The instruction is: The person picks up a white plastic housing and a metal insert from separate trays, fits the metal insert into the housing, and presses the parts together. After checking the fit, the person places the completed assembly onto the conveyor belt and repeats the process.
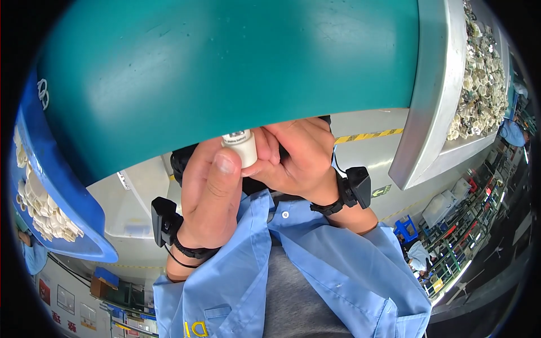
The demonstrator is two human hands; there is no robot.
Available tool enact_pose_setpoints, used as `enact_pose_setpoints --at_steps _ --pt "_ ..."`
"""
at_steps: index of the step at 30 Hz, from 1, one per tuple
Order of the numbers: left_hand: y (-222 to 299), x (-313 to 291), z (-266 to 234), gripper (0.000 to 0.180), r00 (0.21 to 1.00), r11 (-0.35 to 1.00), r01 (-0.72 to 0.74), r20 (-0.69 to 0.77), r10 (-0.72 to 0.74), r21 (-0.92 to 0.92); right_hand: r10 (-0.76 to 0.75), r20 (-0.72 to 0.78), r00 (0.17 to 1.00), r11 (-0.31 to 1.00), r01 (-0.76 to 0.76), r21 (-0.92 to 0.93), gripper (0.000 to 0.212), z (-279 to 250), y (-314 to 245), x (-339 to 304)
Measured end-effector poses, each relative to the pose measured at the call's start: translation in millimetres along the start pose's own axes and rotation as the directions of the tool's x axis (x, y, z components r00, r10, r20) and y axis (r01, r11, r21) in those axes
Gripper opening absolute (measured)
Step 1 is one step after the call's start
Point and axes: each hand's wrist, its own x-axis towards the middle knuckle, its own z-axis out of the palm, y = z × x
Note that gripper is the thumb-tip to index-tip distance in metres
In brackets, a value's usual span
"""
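Observation:
A small white cylindrical plastic piece (242,151) with dark print near its top is held at the near edge of the green work surface (236,62). My left hand (209,183) grips it from the left, the thumb pressed along its side. From the right, my right hand (301,152) closes on the same piece, its fingers bent around the right and lower sides. The piece stands roughly upright between the fingertips. Part of its lower end and the far fingers are hidden. Each wrist wears a black strap with a black device.
To the left stands a blue tray (84,217) holding many white plastic parts (42,205). White rings (43,94) lie by its far rim. A grey metal bin (420,127) on the right borders a heap of small white and metallic parts (479,84). A blue stool (406,228) stands beyond.

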Motion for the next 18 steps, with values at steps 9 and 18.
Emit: enact_pose_setpoints --at_steps 9,18 --pt "0.1 -2.6 1.9 0.048 1.0 0.999 -0.027 -0.006 0.027 0.029 -0.041 -0.075 0.996 0.999 0.041 0.002 0.061 4.6 -2.2 1.2" --pt "2.9 -3.8 4.6 0.048 1.0 1.0 0.004 0.009 -0.004 0.03 -0.039 -0.043 0.998 0.999 0.04 0.03 0.062 0.5 -1.0 0.3"
